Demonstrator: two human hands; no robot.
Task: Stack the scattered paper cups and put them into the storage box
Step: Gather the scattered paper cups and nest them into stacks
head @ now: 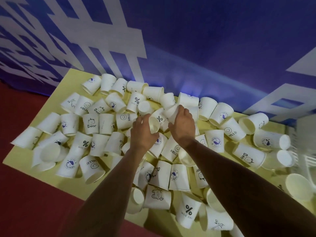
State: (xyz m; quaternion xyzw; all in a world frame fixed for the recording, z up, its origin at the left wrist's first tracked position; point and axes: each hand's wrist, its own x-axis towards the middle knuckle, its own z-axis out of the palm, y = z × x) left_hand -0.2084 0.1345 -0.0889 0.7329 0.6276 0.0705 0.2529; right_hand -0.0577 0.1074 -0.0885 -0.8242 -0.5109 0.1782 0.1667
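Observation:
Several white paper cups with printed logos lie scattered across a yellow table point(20, 156), most on their sides. My left hand point(142, 132) grips one cup point(153, 124) whose open mouth faces right. My right hand point(183, 124) grips another white cup point(171, 111) by its side, just right of the first, its base pointing up and left. The two held cups sit close together above the pile in the middle of the table. The storage box point(306, 139) shows as a pale, blurred shape at the right edge.
A blue and white patterned wall point(205, 48) rises directly behind the table. Red floor point(25, 202) lies to the left and in front. Loose cups crowd the table on every side of my hands, including a "Bear" cup point(91, 123) and a "% NICE DAY" cup point(188, 211).

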